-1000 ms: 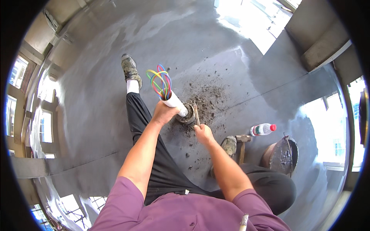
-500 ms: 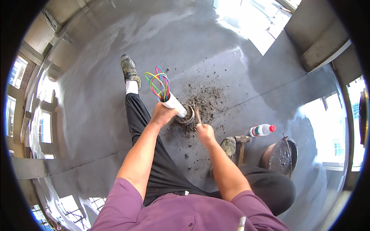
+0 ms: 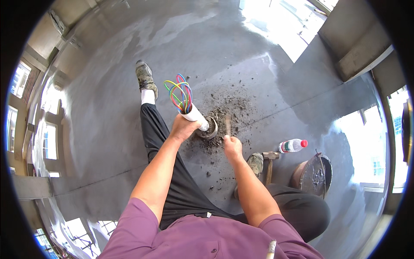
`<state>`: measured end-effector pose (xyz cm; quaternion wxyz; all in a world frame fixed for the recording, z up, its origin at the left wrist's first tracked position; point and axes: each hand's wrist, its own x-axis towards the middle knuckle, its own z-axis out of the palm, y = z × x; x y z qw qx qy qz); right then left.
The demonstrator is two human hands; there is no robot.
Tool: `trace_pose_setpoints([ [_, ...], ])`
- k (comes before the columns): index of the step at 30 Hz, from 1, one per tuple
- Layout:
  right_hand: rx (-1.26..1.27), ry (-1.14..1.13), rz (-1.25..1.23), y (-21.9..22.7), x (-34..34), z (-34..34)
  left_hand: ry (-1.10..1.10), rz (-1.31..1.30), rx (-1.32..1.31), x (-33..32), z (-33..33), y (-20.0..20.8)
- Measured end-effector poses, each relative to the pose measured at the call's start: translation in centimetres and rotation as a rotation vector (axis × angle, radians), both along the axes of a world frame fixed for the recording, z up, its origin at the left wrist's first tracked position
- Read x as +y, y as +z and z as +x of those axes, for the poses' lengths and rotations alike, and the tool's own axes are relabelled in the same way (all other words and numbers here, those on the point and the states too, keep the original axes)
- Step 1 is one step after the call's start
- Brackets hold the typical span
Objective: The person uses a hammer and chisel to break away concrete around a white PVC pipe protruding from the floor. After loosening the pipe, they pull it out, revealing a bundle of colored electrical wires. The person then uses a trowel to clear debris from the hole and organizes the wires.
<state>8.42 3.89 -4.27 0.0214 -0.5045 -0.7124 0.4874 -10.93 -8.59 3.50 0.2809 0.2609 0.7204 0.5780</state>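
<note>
Two hands [image 3: 185, 128] [image 3: 233, 147] separately hold one white pipe [image 3: 196, 115] and one blurred tool [image 3: 228, 126].

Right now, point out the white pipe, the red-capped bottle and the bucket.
White pipe [image 3: 198, 117]: head view, on its side wall.
Red-capped bottle [image 3: 292, 146]: head view, middle of its body.
Bucket [image 3: 303, 175]: head view, on its outer wall.

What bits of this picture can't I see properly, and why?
In the head view:
Tool in the right hand: blurred, so its tip is unclear.
Colored wires: lower parts hidden inside the white pipe.
Left hand: some fingers hidden behind the pipe.
Hammer: handle's end hidden by the bent leg.
</note>
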Motion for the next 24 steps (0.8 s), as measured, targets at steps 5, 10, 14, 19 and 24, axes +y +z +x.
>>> trace_pose_setpoints([
  [5,0.002,0.224,-0.066,0.5,0.6,0.2,0.008,0.030,0.077,0.0,0.5,-0.2],
  [10,-0.039,-0.031,0.124,-0.8,0.3,0.3,-0.029,0.071,0.123,0.3,2.4,1.4],
  [14,-0.027,0.085,-0.021,1.7,0.8,0.1,-0.040,0.072,0.019,-1.6,2.8,1.3],
  [19,-0.056,0.315,0.074,0.9,1.0,0.3,-0.016,0.074,0.113,-3.0,3.2,0.2],
  [24,-0.011,-0.060,0.145,2.7,0.8,-1.0,0.010,0.072,-0.049,-3.7,2.6,0.0],
])
